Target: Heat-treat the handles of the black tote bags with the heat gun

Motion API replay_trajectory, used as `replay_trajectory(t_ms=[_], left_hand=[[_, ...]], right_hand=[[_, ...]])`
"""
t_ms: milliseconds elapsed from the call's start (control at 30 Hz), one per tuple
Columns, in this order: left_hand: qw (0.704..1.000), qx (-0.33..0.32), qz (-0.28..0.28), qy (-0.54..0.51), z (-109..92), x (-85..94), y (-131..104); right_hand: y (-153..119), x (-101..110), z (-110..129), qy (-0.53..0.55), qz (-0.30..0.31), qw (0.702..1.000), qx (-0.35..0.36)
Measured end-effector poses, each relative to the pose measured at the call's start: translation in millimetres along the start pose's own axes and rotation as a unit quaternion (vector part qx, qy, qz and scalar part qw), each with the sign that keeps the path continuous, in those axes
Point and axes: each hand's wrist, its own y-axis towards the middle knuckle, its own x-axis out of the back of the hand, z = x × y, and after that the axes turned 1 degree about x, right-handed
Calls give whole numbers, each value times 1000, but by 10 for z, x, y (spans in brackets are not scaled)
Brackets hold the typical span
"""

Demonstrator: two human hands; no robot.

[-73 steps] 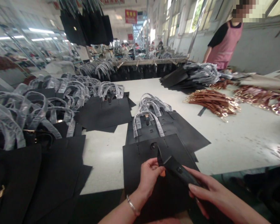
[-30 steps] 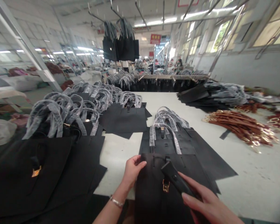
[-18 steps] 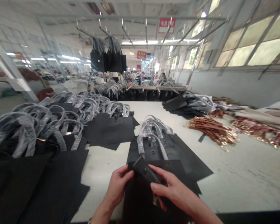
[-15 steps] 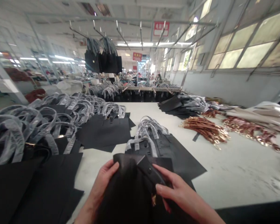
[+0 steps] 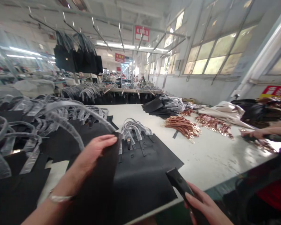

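My left hand [image 5: 100, 147] pinches the upper edge of a black panel [image 5: 97, 184], whose handle strap in clear wrap [image 5: 79, 107] arches to the left. At the lower right, my right hand [image 5: 200, 200] is closed round a dark strap-like piece [image 5: 179, 181] with a snap on it, just past the table's front edge. Between the hands lies a stack of flat black panels [image 5: 147, 165] with wrapped handles [image 5: 134, 126] at its far end.
Wrapped handles and black panels [image 5: 61, 134] cover the left side. Brown straps with gold clasps [image 5: 184, 126] and more black panels [image 5: 156, 105] lie beyond. Another person's arm [image 5: 269, 130] reaches in at the right. Black bags [image 5: 77, 59] hang from a rack.
The view has turned right. My hands have moved apart: the left draws the black panel leftward, the right carries the dark piece away from it. Another person's arm has come into view.
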Motion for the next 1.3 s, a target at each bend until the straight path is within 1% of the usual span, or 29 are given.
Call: replay_trajectory(t_ms=[33, 67, 100, 133, 167, 200, 267, 300, 400, 467, 533, 633, 733, 800, 867, 933, 967, 1000, 1033, 1067, 1100, 1167, 1233, 1300], left_hand=[[992, 31, 100, 69, 243, -127, 78], [972, 38, 191, 131, 503, -221, 152], [947, 28, 253, 197, 764, -276, 215], [927, -9, 264, 267, 1010, -289, 262], [905, -53, 248, 341, 1228, -265, 288], [878, -109, 246, 396, 1409, -210, 291], [831, -192, 235, 467, 1665, -44, 233], [813, -220, 234, 485, 1749, 48, 181], [780, -274, 205, 523, 1930, 283, 4], [760, -311, 178, 541, 2044, 378, -79], [748, -338, 162, 549, 2150, 425, -112], [743, -355, 160, 545, 2248, 441, -93], [742, -357, 173, 541, 2266, 434, -61], [745, -355, 178, 535, 2263, 432, -60], [759, -350, 179, 519, 2257, 445, -69], [788, -341, 162, 486, 2245, 484, -65], [806, -336, 137, 468, 2233, 516, -50], [823, -329, 100, 453, 2216, 557, -23], [833, -324, 53, 446, 2194, 606, 18], [835, -318, 3, 449, 2167, 661, 71], [829, -309, -43, 463, 2136, 720, 133], [802, -277, -113, 516, 2060, 838, 268], [773, -224, -152, 574, 1969, 943, 385], [755, -167, -163, 613, 1868, 1026, 458]], right_hand=[[-43, -1, 31, -3, -10, 1000, -3], [-78, -5, 63, -9, -16, 1000, -7], [-102, -12, 90, -17, -20, 1000, -12], [-112, -20, 107, -27, -18, 999, -20], [-105, -31, 110, -39, -10, 999, -28], [-85, -46, 98, -48, 3, 998, -35], [-8, -94, 33, -54, 38, 997, -48], [42, -128, -10, -56, 55, 995, -57], [207, -270, -111, -70, 95, 989, -87], [312, -383, -113, -88, 128, 983, -100], [410, -493, -57, -104, 156, 977, -105], [550, -626, 77, -122, 182, 970, -110], [704, -727, 186, -123, 200, 963, -129], [817, -802, 233, -126, 199, 962, -138], [929, -890, 275, -134, 178, 968, -117], [1016, -972, 328, -138, 142, 978, -70], [1044, -1000, 359, -137, 125, 982, -46], [1058, -1014, 390, -135, 112, 984, -26], [1057, -1014, 419, -133, 101, 986, -7], [1043, -1000, 442, -132, 95, 987, 6], [1018, -975, 455, -132, 90, 987, 14], [948, -906, 448, -135, 80, 988, 12], [877, -826, 388, -135, 61, 989, -4], [830, -740, 278, -129, 36, 991, -13]])
